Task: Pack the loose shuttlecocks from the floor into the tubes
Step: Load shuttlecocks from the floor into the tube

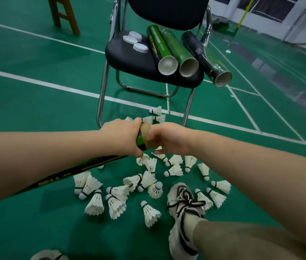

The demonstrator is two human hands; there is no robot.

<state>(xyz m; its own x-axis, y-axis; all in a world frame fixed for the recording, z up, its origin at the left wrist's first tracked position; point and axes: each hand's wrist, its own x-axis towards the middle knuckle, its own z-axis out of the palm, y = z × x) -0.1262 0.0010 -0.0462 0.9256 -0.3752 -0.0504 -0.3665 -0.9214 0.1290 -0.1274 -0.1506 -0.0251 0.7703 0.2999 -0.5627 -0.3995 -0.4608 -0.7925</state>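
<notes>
**Tube gripped above scattered shuttlecocks**

The left hand (124,136) wraps around a dark green tube (84,167) near its open end, while the right hand (167,137) closes at the tube's mouth; its contents are hidden. Loose shuttlecocks (148,184) litter the green floor (36,91) just below the tube. Beyond the tube, three open tubes (178,51) and white caps (135,41) lie on a black chair (129,57). Yellow lettering on the tube is unreadable.
</notes>
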